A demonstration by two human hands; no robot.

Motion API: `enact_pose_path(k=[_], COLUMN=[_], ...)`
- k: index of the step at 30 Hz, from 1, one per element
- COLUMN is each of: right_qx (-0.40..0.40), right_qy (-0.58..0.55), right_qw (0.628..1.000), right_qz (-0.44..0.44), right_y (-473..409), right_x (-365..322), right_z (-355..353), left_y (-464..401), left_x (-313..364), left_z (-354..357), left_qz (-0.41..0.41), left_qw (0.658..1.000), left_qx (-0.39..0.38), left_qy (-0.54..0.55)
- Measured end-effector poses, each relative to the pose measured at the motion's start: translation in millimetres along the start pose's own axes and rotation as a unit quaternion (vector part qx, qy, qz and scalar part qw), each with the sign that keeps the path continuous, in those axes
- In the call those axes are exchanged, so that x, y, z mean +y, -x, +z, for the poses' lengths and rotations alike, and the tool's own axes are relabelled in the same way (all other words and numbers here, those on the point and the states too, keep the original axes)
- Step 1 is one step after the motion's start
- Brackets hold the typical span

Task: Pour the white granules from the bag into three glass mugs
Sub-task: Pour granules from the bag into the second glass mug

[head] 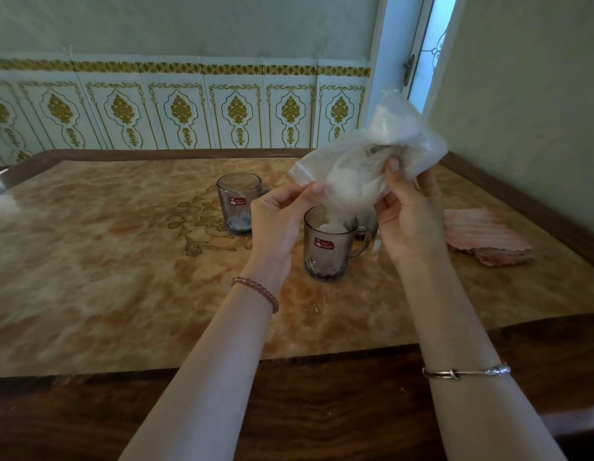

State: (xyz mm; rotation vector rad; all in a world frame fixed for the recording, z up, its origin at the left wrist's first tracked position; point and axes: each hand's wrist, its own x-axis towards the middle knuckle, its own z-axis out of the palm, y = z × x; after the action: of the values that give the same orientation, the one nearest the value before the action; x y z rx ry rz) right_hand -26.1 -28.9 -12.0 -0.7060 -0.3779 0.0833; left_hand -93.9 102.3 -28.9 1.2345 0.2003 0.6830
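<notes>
1. While the bag [372, 154] is tilted mouth-down over the near mug [329, 242], your left hand [275, 221] pinches the lip of the opening between thumb and fingers [317, 188], and your right hand [410, 214] is closed round the bag's body from below; that split seems meant to keep the mouth narrow while the other hand sets the tilt.
2. White granules [342, 191] have slid to the low corner and are falling into the near mug, which already shows a white heap close to its rim.
3. A far mug [238, 202] stands well apart to the left with a little white at its bottom. A third mug [367, 221] appears to sit just behind the near one, mostly hidden by the bag and your right hand.
4. Judging by the fill, you should level the bag soon.
5. For room, the table [106, 261] lies open to the left and front; a pink cloth [485, 236] sits near the right edge, and a few stray grains lie in front of the near mug.
</notes>
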Motion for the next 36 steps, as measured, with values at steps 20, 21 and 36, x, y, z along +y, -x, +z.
enact_pose_path(k=[20,21,36], right_qx=[0.008,0.004,-0.026], right_qy=[-0.008,-0.01,0.015], right_qw=[1.0,1.0,0.999], right_qz=[0.009,0.01,0.017], right_y=[1,1,3], right_x=[-2,-1,-4], right_z=[2,2,4], left_y=[2,2,-4], left_x=[5,6,2], left_z=[0,0,-6], left_qz=[0.024,0.03,0.022], left_qw=[1.0,0.999,1.0], left_qx=[-0.002,0.0,0.011], left_qy=[0.014,0.015,0.003])
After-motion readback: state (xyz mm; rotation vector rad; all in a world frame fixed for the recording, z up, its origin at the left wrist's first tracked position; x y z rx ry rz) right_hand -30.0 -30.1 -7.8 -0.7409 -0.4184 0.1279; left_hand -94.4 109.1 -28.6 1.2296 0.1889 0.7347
